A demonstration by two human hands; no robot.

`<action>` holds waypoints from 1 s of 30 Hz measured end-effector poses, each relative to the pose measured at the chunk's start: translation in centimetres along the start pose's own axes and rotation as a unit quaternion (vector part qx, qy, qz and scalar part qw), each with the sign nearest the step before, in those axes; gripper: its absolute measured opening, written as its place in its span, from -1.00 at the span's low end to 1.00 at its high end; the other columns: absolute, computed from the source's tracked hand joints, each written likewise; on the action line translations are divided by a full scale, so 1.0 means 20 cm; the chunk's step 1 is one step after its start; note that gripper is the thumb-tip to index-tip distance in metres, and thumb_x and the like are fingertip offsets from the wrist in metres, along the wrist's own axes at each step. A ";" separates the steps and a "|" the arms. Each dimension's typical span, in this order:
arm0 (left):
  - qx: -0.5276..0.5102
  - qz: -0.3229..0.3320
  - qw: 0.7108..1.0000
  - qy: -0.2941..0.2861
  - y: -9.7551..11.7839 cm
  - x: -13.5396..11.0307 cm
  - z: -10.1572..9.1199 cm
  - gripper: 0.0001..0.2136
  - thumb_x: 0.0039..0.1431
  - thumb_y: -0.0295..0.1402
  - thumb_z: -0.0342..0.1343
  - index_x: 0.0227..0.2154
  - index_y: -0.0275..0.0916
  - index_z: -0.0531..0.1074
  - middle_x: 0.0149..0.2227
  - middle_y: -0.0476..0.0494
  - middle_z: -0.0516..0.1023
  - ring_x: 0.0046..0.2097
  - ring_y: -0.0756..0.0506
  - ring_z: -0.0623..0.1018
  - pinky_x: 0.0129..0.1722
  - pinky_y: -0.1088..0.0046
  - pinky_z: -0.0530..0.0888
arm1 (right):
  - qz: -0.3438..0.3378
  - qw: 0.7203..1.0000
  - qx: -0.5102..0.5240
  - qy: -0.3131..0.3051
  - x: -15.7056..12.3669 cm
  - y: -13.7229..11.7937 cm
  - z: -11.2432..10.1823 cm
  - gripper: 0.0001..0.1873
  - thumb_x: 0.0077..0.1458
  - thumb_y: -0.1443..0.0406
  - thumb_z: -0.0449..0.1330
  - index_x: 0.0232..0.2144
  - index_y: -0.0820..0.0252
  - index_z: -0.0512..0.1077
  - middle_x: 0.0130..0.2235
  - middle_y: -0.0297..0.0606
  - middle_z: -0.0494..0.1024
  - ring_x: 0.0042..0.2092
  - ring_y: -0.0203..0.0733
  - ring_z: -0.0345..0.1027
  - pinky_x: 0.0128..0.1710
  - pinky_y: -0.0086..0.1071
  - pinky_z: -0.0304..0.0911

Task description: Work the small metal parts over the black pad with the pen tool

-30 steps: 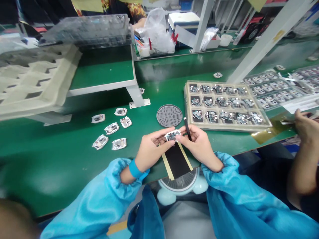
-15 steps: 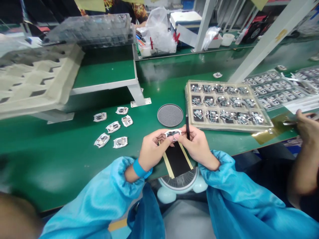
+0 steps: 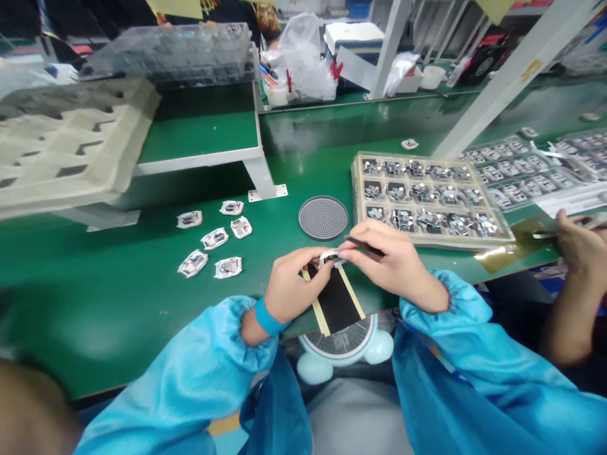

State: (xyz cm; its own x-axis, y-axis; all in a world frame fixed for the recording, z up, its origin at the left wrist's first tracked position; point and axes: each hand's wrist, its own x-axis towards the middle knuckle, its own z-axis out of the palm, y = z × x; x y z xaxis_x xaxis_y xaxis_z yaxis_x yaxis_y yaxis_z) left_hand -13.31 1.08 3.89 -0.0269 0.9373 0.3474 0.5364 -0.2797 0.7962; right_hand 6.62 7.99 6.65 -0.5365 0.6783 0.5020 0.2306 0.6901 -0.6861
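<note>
Green workbench (image 3: 128, 303) fills a crowded workshop, with a white-legged shelf at far left. At the near edge, centre, the person's left hand (image 3: 294, 285) has thumb and fingers closed around a small white-rimmed part (image 3: 327, 258). The right hand (image 3: 398, 262), fingers bunched tightly, grips a slim dark tool (image 3: 365, 245) slanting beside that part; whether its tip touches is hidden. Good handling here would likely mean a steady left pinch by the rim, the tool guided lightly, and no pressure on the small inner pieces. Directly below lies a black mat (image 3: 337, 304) edged with pale yellow strips. Just beyond sits a round grey perforated disc (image 3: 323, 218); to its right, a compartmented tray (image 3: 455, 241) holds small electronic assemblies. Six similar loose parts (image 3: 228, 268) lie left. At far right is a co-worker's hand (image 3: 579, 243). No brand, label or writing is legible.
</note>
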 end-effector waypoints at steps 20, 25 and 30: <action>0.004 0.007 1.000 -0.006 -0.05 0.01 0.00 -0.83 0.20 -0.45 0.17 -0.17 -0.24 0.59 -0.34 -0.08 0.63 -0.35 -0.03 0.53 -0.28 0.46 0.46 | -0.071 0.993 -0.040 -0.086 0.03 0.07 0.02 -0.84 0.28 0.31 0.23 -0.12 0.09 0.58 -0.22 -0.19 0.52 -0.20 -0.15 0.44 -0.23 -0.26 0.40; 0.025 0.036 0.999 0.022 -0.07 0.03 -0.01 -0.84 0.20 -0.46 0.17 -0.18 -0.25 0.59 -0.33 -0.09 0.63 -0.35 -0.02 0.52 -0.29 0.47 0.45 | -0.079 0.985 -0.074 -0.136 0.12 0.07 0.02 -0.89 0.27 0.31 0.24 -0.20 0.14 0.58 -0.23 -0.20 0.51 -0.22 -0.17 0.43 -0.23 -0.30 0.35; 0.045 0.042 0.997 0.054 -0.09 0.07 -0.04 -0.84 0.19 -0.47 0.18 -0.20 -0.27 0.60 -0.31 -0.10 0.64 -0.37 -0.01 0.52 -0.30 0.47 0.47 | -0.084 0.981 -0.069 -0.161 0.26 0.09 0.05 -0.94 0.20 0.32 0.33 -0.31 0.20 0.58 -0.30 -0.25 0.52 -0.27 -0.20 0.42 -0.27 -0.34 0.31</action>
State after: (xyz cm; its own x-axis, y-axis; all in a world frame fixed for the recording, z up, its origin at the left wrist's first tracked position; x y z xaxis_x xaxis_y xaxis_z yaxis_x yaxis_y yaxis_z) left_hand -14.97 2.69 3.24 -0.0668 0.8822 0.4661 0.6144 -0.3317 0.7159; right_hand 3.39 12.48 7.50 -0.7995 0.4524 0.3952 0.2126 0.8284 -0.5181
